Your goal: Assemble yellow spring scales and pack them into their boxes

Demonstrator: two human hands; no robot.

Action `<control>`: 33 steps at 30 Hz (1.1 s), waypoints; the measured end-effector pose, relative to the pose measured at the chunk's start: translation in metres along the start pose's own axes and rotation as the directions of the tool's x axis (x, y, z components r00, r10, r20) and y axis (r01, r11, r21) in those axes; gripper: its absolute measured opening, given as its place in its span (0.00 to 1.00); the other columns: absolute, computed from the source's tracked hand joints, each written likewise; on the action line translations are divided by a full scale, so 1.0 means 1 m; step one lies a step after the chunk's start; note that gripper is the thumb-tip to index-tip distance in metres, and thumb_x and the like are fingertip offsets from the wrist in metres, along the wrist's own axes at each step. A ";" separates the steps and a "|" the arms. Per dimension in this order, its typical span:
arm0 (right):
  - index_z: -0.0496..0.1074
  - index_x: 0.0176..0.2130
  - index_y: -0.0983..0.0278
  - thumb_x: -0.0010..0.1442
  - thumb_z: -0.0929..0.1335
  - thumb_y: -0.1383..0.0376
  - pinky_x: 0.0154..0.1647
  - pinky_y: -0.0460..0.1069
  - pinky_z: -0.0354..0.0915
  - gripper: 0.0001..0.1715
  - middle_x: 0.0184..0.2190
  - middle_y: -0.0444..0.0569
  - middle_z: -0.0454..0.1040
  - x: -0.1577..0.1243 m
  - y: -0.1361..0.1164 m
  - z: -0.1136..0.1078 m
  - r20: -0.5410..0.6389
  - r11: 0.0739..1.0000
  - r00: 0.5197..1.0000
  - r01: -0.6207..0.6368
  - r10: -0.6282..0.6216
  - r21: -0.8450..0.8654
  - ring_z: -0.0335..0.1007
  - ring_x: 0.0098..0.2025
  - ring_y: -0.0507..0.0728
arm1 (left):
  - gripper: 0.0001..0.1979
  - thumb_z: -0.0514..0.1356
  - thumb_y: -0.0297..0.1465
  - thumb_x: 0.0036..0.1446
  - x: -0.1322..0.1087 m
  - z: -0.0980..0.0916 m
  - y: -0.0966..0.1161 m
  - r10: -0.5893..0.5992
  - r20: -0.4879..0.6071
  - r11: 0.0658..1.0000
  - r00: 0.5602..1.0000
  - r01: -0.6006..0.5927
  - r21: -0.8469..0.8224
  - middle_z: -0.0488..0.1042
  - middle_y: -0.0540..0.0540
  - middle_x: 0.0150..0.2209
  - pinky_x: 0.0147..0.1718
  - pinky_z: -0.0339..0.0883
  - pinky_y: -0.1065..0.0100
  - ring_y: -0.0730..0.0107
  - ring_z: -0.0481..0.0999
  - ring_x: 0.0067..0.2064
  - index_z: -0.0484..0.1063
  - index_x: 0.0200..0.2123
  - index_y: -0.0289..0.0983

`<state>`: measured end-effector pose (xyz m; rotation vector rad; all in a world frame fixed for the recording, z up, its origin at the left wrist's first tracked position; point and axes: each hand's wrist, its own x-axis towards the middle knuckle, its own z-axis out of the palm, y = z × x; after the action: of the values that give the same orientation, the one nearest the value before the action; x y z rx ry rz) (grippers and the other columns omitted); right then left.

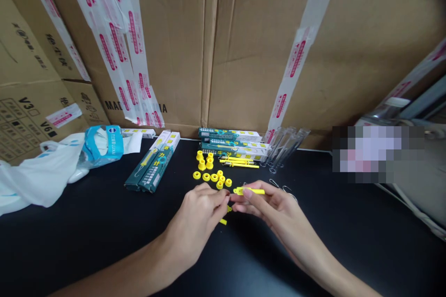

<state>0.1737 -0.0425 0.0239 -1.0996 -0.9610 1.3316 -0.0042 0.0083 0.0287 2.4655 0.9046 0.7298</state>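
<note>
My right hand (275,202) pinches a yellow plastic strip (256,191) with a holed tab at its left end, between thumb and fingers. My left hand (200,211) is closed, thumb and fingertips pressed together right beside that tab; whatever it pinches is too small or hidden to make out. Below the fingertips, another yellow piece (223,222) shows partly behind my left hand. Just beyond the hands lie several yellow rings (206,177) and several flanged yellow caps (202,164). Yellow rods with metal springs (239,162) lie behind them, to the right.
Printed spring-scale boxes (153,162) lie at the left, with more boxes (232,144) stacked at the back. Clear plastic tubes (285,146) lean beside them, and metal wire hooks (287,190) lie nearer. A white-and-blue plastic bag (45,167) sits far left. Large cartons (174,55) wall off the black table (104,236).
</note>
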 end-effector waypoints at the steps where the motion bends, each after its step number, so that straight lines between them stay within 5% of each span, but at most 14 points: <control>1: 0.79 0.36 0.64 0.58 0.75 0.56 0.48 0.49 0.75 0.13 0.35 0.49 0.83 0.000 0.000 0.000 -0.003 1.000 1.000 -0.005 0.005 0.003 0.81 0.39 0.56 | 0.11 0.60 0.21 0.64 0.000 0.000 0.000 -0.005 0.016 1.000 1.000 0.004 0.016 0.77 0.50 0.28 0.28 0.63 0.72 0.70 0.74 0.31 0.76 0.29 0.33; 13: 0.79 0.39 0.63 0.60 0.74 0.56 0.49 0.49 0.74 0.13 0.36 0.49 0.83 -0.003 -0.003 0.001 0.050 0.998 0.997 -0.064 0.062 0.026 0.81 0.39 0.55 | 0.10 0.61 0.19 0.61 -0.002 0.004 0.003 -0.047 -0.012 0.997 0.999 0.048 0.063 0.76 0.50 0.26 0.26 0.61 0.71 0.70 0.72 0.30 0.75 0.28 0.34; 17: 0.78 0.36 0.63 0.60 0.73 0.53 0.43 0.50 0.76 0.16 0.34 0.49 0.82 -0.002 -0.001 0.000 0.026 0.984 0.999 0.042 -0.038 -0.173 0.81 0.36 0.57 | 0.13 0.59 0.20 0.63 -0.003 0.003 0.003 -0.052 -0.021 0.999 0.998 0.053 0.002 0.76 0.51 0.26 0.27 0.61 0.72 0.70 0.72 0.29 0.75 0.27 0.35; 23: 0.76 0.37 0.60 0.64 0.70 0.53 0.39 0.50 0.75 0.13 0.35 0.48 0.82 -0.007 0.003 0.001 0.001 0.803 0.970 0.202 -0.244 -0.560 0.81 0.37 0.60 | 0.14 0.57 0.22 0.65 -0.003 0.002 0.004 -0.086 0.031 0.996 0.996 0.087 -0.034 0.75 0.52 0.25 0.27 0.60 0.72 0.71 0.71 0.29 0.75 0.28 0.36; 33: 0.77 0.37 0.59 0.65 0.68 0.53 0.39 0.49 0.75 0.14 0.35 0.47 0.84 -0.006 0.002 0.002 0.047 0.694 0.959 0.236 -0.280 -0.680 0.81 0.37 0.61 | 0.13 0.58 0.20 0.64 0.000 0.004 0.003 -0.068 0.022 0.997 0.997 0.067 0.044 0.75 0.52 0.25 0.27 0.61 0.72 0.71 0.71 0.28 0.75 0.27 0.35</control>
<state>0.1710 -0.0489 0.0232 -1.4693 -1.5669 0.6953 -0.0005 0.0050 0.0270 2.4629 0.9995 0.6637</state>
